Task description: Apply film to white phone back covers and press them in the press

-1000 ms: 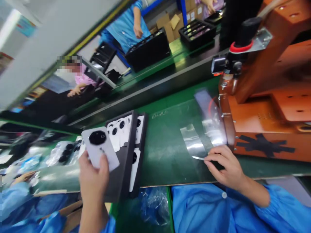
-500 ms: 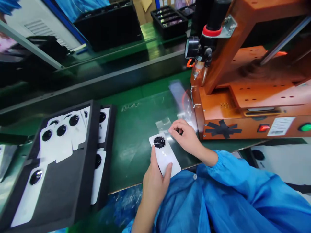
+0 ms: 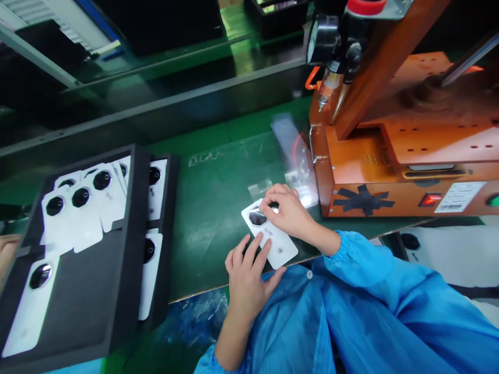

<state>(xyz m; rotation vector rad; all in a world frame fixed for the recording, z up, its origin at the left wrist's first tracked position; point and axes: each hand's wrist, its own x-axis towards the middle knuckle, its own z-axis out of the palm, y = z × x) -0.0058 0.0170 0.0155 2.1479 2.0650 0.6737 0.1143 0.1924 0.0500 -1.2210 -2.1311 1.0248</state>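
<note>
A white phone back cover [image 3: 279, 245] with a dark octagonal camera window lies tilted on the green bench mat, near the front edge. My left hand [image 3: 249, 272] is open at its lower left, fingers spread and fingertips on the cover. Over the camera window, my right hand [image 3: 286, 208] is closed in a pinch at the window's right side; whatever is between its fingertips is hidden. Just behind the cover, a small piece of clear film [image 3: 259, 188] lies on the mat.
On the left, a black foam tray [image 3: 88, 291] bears several white covers, with a second tray [image 3: 167, 208] beside it. An orange press machine [image 3: 331, 176] stands on the right. Clear plastic sheet [image 3: 290, 140] lies by it. Another person's hand [image 3: 7, 254] shows at the left edge.
The cover has gone from my left hand's grip to lying on the mat, and that hand's fingers have spread. My right hand has moved left onto the camera window. Another person's hand has appeared.
</note>
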